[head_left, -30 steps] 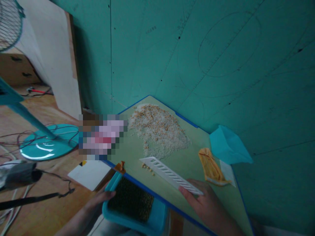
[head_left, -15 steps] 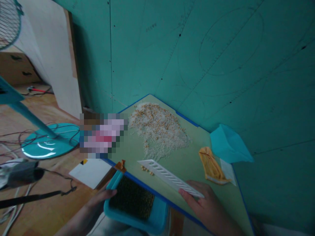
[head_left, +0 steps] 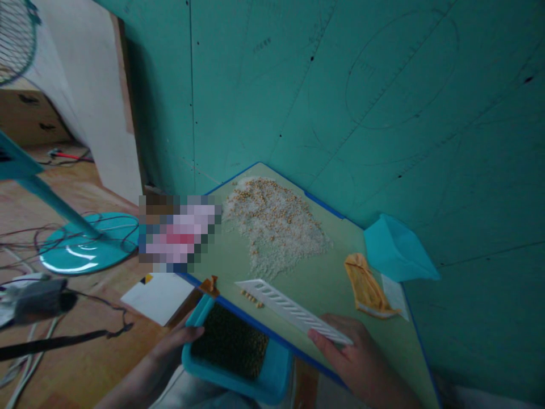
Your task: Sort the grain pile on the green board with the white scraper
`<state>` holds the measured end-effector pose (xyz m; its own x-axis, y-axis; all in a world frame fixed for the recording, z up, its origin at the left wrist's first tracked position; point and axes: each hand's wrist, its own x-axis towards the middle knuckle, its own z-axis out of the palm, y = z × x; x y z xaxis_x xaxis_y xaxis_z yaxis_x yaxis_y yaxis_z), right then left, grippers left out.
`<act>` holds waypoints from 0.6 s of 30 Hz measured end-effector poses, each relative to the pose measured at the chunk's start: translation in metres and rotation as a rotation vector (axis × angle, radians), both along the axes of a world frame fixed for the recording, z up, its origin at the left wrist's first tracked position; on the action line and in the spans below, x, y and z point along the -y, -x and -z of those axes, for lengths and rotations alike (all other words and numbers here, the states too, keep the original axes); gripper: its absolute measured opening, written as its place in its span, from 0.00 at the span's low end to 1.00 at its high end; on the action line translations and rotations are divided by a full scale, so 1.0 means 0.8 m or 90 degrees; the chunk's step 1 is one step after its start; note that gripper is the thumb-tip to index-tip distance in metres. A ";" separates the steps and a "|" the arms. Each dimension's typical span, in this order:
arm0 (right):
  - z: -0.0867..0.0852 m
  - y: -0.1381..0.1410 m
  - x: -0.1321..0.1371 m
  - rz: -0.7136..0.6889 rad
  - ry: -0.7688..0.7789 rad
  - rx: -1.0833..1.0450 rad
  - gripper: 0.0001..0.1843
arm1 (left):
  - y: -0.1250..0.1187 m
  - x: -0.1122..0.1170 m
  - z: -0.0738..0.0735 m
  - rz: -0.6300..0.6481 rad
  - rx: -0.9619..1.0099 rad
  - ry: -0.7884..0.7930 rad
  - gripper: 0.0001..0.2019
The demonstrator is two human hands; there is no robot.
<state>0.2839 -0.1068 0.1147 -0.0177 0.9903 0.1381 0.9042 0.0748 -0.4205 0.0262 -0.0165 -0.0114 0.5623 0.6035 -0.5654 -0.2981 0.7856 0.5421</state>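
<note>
My right hand (head_left: 353, 355) grips one end of a white slotted plastic strip (head_left: 281, 307) that lies on the green table (head_left: 323, 284). A few loose yellow beans (head_left: 251, 298) sit just in front of the strip, near the table's blue edge. Below that edge my left hand (head_left: 170, 346) holds a teal tray (head_left: 272, 380) with dark contents by its left rim. A heap of white grains mixed with yellow beans (head_left: 272, 221) covers the far part of the table.
An orange cloth (head_left: 368, 287) and a teal container (head_left: 395, 250) lie at the table's right side by the teal wall. A fan's teal base (head_left: 85, 247) with cables stands on the wooden floor at the left, a white sheet (head_left: 157, 295) beside it.
The strip has slid slightly toward the table's near edge, pushing the few beans with it. The tray and left hand have barely moved.
</note>
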 end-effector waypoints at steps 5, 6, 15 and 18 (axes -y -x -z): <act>0.000 0.000 0.002 -0.024 -0.020 0.021 0.18 | -0.003 0.001 -0.004 -0.009 0.006 0.005 0.29; 0.001 0.000 0.002 -0.024 -0.014 0.023 0.18 | -0.003 0.001 -0.004 -0.010 0.005 0.003 0.28; 0.002 0.003 0.006 -0.017 0.002 0.007 0.20 | -0.003 0.002 -0.008 -0.008 -0.016 0.002 0.29; 0.003 0.003 0.007 -0.007 -0.001 0.012 0.22 | -0.003 0.000 -0.007 -0.022 -0.005 -0.016 0.29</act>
<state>0.2815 -0.1121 0.1123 -0.0307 0.9897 0.1399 0.9112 0.0853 -0.4031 0.0285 -0.0165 -0.0058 0.5363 0.6365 -0.5543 -0.3209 0.7612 0.5636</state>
